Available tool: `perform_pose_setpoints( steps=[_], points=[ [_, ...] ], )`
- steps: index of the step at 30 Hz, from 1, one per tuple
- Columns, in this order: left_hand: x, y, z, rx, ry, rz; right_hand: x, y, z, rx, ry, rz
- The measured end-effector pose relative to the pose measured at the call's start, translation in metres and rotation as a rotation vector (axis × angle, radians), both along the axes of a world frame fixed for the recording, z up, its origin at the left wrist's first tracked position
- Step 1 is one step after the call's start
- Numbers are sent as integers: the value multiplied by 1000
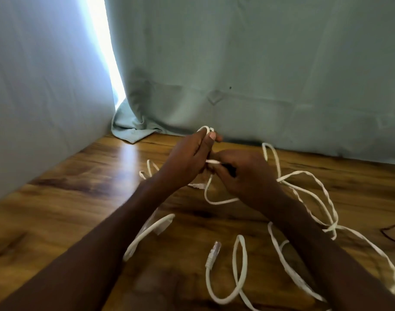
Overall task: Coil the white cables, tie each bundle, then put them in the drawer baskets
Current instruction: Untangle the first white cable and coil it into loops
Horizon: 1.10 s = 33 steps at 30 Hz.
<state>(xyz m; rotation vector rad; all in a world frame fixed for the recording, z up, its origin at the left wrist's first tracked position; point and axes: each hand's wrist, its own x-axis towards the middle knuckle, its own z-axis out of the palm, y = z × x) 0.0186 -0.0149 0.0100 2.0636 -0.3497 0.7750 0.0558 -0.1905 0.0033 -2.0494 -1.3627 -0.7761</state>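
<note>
Loose white cables sprawl over the wooden table (pixel 84 198). My left hand (pixel 187 158) grips a small coil of white cable (pixel 206 129) whose loop sticks out above my fingers. My right hand (pixel 243 176) is just right of it, fingers curled, pinching a white strand (pixel 213 162) that runs between both hands, with something small and dark in its grasp. A flat white cable (pixel 313 191) loops to the right. Another cable ends in a clear plug (pixel 214 250) near the front. No drawer baskets are in view.
Pale green curtains (pixel 259 63) hang along the back and left of the table, with a bright gap (pixel 106 52) between them. A thin dark cord (pixel 392 232) lies at the right edge. Bare wood shows at the left front.
</note>
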Motion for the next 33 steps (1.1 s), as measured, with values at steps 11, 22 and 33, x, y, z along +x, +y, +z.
perform_pose_setpoints(
  steps=[11,22,33],
  points=[
    [-10,12,19,-807,374,-713,38,-54,17,315,65,-395],
    [8,47,8,-1572,81,-902,40,-62,20,2,164,-794],
    [10,67,6,-1699,-69,-710,48,-78,26,270,252,-1027]
  ],
)
